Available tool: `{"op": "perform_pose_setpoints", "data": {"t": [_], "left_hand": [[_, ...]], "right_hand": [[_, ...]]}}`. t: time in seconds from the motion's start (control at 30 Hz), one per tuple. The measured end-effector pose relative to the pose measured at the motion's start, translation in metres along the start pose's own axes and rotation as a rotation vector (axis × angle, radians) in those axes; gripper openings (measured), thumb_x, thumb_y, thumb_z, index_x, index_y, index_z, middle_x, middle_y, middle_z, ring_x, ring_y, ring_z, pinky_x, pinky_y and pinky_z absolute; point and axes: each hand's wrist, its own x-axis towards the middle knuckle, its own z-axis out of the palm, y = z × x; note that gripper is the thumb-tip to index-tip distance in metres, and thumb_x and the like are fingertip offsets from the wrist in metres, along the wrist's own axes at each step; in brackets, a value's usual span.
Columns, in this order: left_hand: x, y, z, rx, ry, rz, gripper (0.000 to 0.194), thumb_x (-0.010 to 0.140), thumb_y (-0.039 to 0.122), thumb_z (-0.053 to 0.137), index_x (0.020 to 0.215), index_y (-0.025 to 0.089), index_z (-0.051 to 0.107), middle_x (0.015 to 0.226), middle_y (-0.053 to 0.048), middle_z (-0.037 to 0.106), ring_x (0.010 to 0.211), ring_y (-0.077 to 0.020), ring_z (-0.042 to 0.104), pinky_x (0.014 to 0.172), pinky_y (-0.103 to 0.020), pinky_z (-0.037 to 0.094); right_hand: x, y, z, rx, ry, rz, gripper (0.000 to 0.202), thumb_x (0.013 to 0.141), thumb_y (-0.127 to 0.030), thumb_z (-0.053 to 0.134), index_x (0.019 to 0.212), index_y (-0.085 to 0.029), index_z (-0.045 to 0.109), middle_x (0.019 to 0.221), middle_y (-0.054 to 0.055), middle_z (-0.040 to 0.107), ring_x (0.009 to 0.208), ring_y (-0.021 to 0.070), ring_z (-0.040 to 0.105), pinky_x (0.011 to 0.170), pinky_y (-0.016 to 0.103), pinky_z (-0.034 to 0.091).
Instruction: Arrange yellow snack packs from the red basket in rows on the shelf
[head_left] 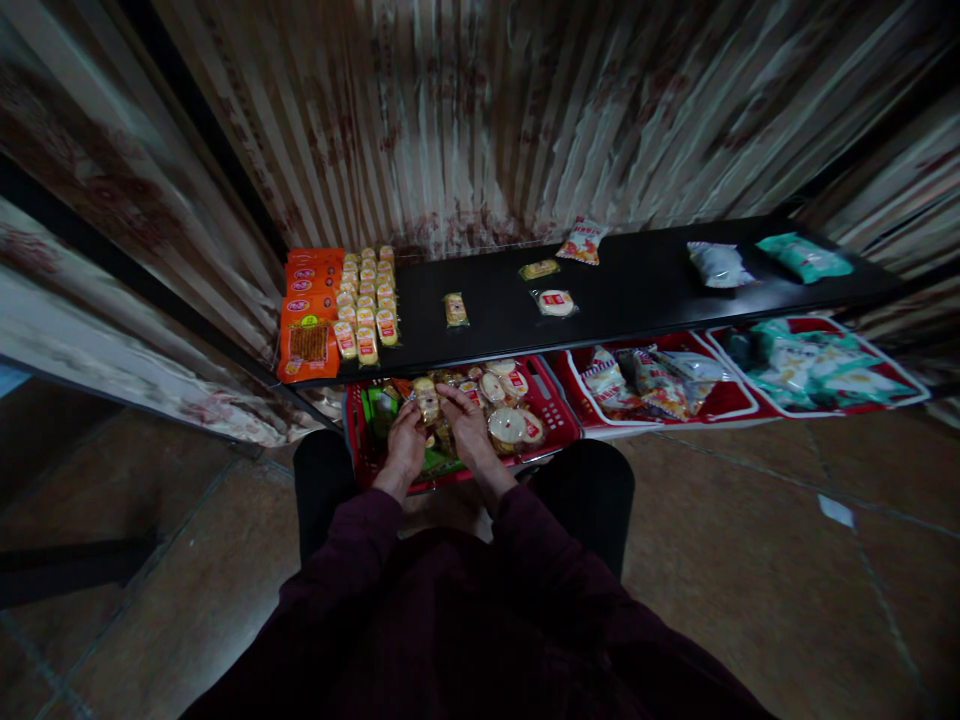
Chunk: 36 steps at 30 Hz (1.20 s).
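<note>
Low over the red basket (556,400), my left hand (407,442) is closed on a small wrapped pastry (426,402) in clear film. My right hand (466,428) is just to its right, fingers stretched toward the pastry; whether they touch it is hard to see. Under and around both hands the basket holds round wrapped biscuits (508,427), green packets (381,408) and other small wrapped snacks, partly covered by my hands.
On the black shelf (480,325) stand orange packets (307,315) and rows of small wrapped cakes (366,300). Several single snacks lie farther right, including a teal bag (804,257). Two red baskets with white rims hold chip bags (660,380) and teal bags (817,365). A curtain (465,120) hangs behind.
</note>
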Motion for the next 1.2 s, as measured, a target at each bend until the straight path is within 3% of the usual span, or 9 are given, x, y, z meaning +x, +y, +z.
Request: {"op": "perform_pose_setpoints", "data": {"t": [0.3,0.5,0.8,0.97,1.2], "left_hand": [[-0.004,0.006,0.009,-0.069,-0.003,-0.021,0.024,0.063,0.009,0.061,0.085,0.014,0.066,0.084,-0.003,0.068,0.076,-0.0117,0.061,0.078,-0.025,0.043],[-0.003,0.008,0.010,-0.095,-0.013,-0.059,0.036,0.064,0.005,0.055,0.096,0.016,0.066,0.086,-0.004,0.069,0.075,-0.0125,0.063,0.077,-0.025,0.044],[-0.002,0.009,0.007,-0.125,0.016,-0.168,0.043,0.067,0.005,0.051,0.106,0.017,0.063,0.091,-0.005,0.069,0.064,-0.0111,0.060,0.064,-0.024,0.047],[-0.002,0.009,0.008,-0.141,0.056,-0.210,0.044,0.068,0.005,0.050,0.108,0.018,0.061,0.093,-0.005,0.069,0.065,-0.0110,0.060,0.061,-0.023,0.048],[-0.002,0.009,0.011,-0.151,0.052,-0.241,0.037,0.071,0.007,0.052,0.104,0.017,0.064,0.083,-0.004,0.069,0.058,-0.0102,0.058,0.057,-0.022,0.046]], "right_hand": [[-0.002,-0.007,0.003,-0.021,-0.016,-0.003,0.030,0.063,-0.037,0.067,0.089,-0.021,0.069,0.084,0.002,0.071,0.079,0.0179,0.064,0.071,0.030,0.050],[-0.004,-0.009,0.005,-0.074,-0.031,-0.046,0.030,0.067,-0.039,0.063,0.090,-0.021,0.069,0.083,0.003,0.071,0.082,0.0187,0.063,0.071,0.030,0.050],[-0.007,-0.015,0.007,-0.205,-0.044,-0.055,0.029,0.073,-0.038,0.058,0.094,-0.022,0.068,0.095,0.003,0.070,0.078,0.0186,0.063,0.061,0.028,0.051],[-0.010,-0.019,0.008,-0.255,-0.060,-0.112,0.026,0.077,-0.037,0.055,0.093,-0.022,0.068,0.090,0.002,0.070,0.077,0.0180,0.063,0.066,0.030,0.053],[-0.009,-0.014,0.007,-0.293,-0.069,-0.087,0.029,0.079,-0.038,0.052,0.100,-0.023,0.067,0.085,0.002,0.069,0.059,0.0141,0.058,0.043,0.023,0.046]]}}
